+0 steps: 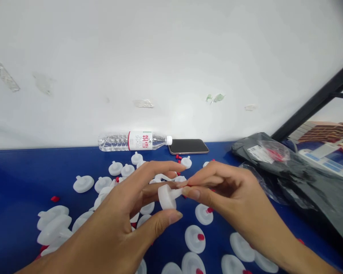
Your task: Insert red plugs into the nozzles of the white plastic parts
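Note:
A white plastic disc with a short stem (pixel 166 197) is held up between my two hands over the blue table. My left hand (pixel 131 211) curls around the disc, its fingers behind and its thumb at the lower rim. From the other side my right hand (pixel 223 186) pinches the end of the stem between thumb and forefinger. Whether a red cap sits in that pinch is hidden. Below the hands lie more discs; one near my right hand (pixel 203 214) and another lower down (pixel 194 239) carry red caps on their stems.
Many white discs (pixel 83 184) and loose red caps (pixel 55 198) are scattered over the blue tabletop (pixel 14 179). Along the white wall lie a clear water bottle (pixel 120 141) on its side and a phone (pixel 188 146). Dark plastic bags (pixel 305 179) cover the right side.

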`<state>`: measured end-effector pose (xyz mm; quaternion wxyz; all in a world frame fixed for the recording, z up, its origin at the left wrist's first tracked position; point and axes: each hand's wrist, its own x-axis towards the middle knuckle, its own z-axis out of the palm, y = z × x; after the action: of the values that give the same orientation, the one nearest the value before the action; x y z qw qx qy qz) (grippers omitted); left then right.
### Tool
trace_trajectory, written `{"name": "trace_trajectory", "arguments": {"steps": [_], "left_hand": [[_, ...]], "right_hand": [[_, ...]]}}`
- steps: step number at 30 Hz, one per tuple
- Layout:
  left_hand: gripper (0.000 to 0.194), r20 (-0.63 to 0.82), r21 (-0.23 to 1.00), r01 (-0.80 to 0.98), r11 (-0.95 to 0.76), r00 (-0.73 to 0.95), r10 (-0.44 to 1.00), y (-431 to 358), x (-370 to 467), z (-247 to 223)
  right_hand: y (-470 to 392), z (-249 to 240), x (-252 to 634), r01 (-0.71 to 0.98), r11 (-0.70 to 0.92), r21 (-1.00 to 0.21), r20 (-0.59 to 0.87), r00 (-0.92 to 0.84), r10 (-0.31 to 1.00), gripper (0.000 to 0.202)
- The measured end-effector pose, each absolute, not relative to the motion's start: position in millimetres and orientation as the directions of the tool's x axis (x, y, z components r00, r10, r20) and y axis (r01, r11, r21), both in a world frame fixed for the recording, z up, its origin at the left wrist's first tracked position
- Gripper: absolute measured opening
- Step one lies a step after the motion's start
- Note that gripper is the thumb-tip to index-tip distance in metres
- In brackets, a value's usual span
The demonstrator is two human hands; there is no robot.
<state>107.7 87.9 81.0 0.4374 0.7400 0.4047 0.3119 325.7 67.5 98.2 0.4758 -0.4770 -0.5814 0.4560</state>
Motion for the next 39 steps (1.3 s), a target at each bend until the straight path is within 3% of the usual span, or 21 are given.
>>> {"name": "trace_trajectory", "arguments": {"steps": [8,11,13,17,21,24,30,33,39], "left_hand": [[0.055,0.322,0.717,0.378,-0.585,0.564,0.760,86,107,80],[0.058,0.353,0.627,0.445,-0.640,0.570,0.742,88,106,82],[0.048,0.374,0.602,0.491,-0.630,0.524,0.765,91,106,85],[0.024,0.379,0.561,0.537,-0.630,0.510,0.772,99,107,89],[0.027,0.372,0.479,0.530,-0.699,0.599,0.709,106,106,83],[0.033,0.373,0.348,0.506,-0.789,0.697,0.612,112,104,77],[0.041,0.389,-0.044,0.372,-0.927,0.861,0.327,120,102,76],[0.041,0.340,-0.068,0.349,-0.935,0.889,0.307,118,100,73],[0.058,0.292,0.028,0.372,-0.928,0.885,0.364,117,94,65]], "right_hand": [[66,98,325,0.221,0.264,-0.939,0.250,-0.091,0.964,0.016],[65,105,331,0.350,0.317,-0.882,0.298,-0.107,0.948,0.014],[64,109,334,0.477,0.342,-0.809,0.310,-0.147,0.939,0.012],[64,103,339,0.675,0.395,-0.623,0.219,-0.334,0.917,0.015],[64,90,341,0.756,0.434,-0.490,0.109,-0.441,0.891,0.020],[66,86,341,0.778,0.415,-0.472,0.070,-0.436,0.897,0.020],[69,90,341,0.801,0.318,-0.507,-0.032,-0.386,0.922,0.015],[70,93,346,0.798,0.329,-0.505,-0.044,-0.404,0.914,0.009],[79,100,356,0.779,0.315,-0.543,0.009,-0.369,0.929,0.016]]}}
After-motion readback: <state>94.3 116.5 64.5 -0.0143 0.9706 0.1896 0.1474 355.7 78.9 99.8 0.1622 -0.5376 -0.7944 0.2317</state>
